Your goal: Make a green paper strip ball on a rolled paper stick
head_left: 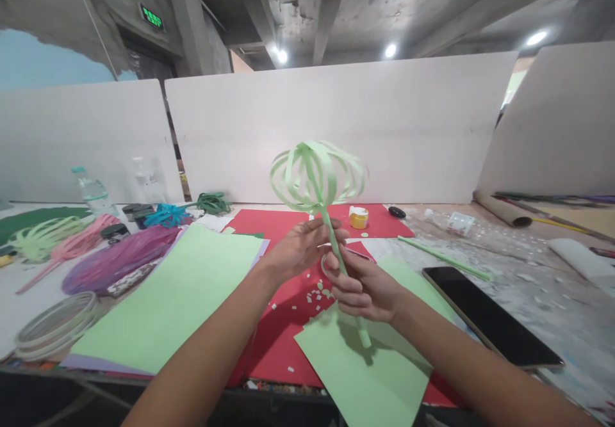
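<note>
my right hand [361,288] had its fingers curled tight around the green paper stick [342,262], thumb on top; the grip hid the middle of the stick, and only its lower end poked out below the palm. my left hand [302,242] pinched the same stick higher up with narrow fingers, and i could not tell how many fingertips actually touched it. above both hands stood the paper flower head [314,174], a ball of looped pale green strips, held upright over the red sheet [283,324]. light green sheets [168,299] lay either side, one partly under my right forearm. a dark phone [490,315] lay to the right, its near corner blurred. at far left, finished paper flowers [91,248] overlapped so i could not separate them, and a water bottle [91,191] looked hazy.
</note>
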The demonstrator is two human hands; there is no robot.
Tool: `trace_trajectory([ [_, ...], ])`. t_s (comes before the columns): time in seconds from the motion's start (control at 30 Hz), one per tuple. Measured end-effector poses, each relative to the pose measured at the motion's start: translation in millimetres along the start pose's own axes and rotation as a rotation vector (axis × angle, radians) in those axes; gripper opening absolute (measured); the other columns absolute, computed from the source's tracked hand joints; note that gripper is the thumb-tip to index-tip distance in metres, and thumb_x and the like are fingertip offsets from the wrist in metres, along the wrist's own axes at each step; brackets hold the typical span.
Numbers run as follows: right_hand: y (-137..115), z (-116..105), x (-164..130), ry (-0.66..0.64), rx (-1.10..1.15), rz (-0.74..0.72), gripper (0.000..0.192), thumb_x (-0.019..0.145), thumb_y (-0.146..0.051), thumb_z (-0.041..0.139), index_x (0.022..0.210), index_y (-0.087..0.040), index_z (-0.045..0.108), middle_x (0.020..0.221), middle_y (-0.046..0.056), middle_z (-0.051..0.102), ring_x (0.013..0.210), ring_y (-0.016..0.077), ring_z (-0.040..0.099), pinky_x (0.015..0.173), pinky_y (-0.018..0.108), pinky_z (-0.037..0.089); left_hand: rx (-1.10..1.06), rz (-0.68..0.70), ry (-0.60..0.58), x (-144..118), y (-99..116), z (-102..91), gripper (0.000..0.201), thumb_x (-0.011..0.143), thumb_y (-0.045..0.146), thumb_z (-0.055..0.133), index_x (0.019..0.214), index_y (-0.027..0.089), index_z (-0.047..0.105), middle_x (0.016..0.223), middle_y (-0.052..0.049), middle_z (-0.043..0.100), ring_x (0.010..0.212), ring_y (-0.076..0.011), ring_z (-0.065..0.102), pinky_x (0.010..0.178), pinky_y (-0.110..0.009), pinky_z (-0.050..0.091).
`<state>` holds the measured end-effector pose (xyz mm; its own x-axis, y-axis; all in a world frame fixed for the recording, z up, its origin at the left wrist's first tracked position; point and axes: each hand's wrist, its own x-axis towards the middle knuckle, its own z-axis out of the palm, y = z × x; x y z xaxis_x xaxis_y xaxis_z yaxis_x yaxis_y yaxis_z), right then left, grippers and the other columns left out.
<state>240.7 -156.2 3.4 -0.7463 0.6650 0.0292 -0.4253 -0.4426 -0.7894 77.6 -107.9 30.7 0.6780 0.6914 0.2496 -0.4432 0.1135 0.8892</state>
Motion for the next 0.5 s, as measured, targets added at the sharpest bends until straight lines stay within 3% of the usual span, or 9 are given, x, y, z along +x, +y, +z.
trace_trajectory([
  [0.1,0,4,1,0.117,-0.072,-0.071,0.036,0.088,-0.054,0.058,0.079,-0.020,0.050,0.047,-0.012,0.025,0.035,0.0035,0.012,0.034,0.016,0.015,0.047,0.069,0.053,1,-1,-0.8,0.026,0.080,0.037,0.075,0.097,0.018,0.071,0.098,-0.008,0.072,0.062,-0.0131,0.064,0.066,-0.030,0.049],
  [0.27,0,14,5,0.333,-0.236,-0.140,0.045,0.082,-0.061,0.061,0.073,-0.020,0.044,0.050,-0.012,0.023,0.040,0.0034,0.013,0.038,0.018,0.013,0.132,0.125,0.108,3,-1,-0.3,0.023,0.080,0.037,0.074,0.092,0.017,0.072,0.097,-0.007,0.072,0.060,-0.0109,0.062,0.071,-0.030,0.048],
  [0.5,3,8,10,0.551,-0.545,-0.305,0.052,0.081,-0.069,0.056,0.070,-0.020,0.042,0.051,-0.011,0.025,0.043,0.0044,0.016,0.041,0.020,0.013,0.300,0.174,0.209,3,-4,2.8,0.026,0.082,0.040,0.071,0.097,0.019,0.074,0.100,-0.008,0.073,0.092,-0.0192,0.065,0.082,-0.030,0.046],
])
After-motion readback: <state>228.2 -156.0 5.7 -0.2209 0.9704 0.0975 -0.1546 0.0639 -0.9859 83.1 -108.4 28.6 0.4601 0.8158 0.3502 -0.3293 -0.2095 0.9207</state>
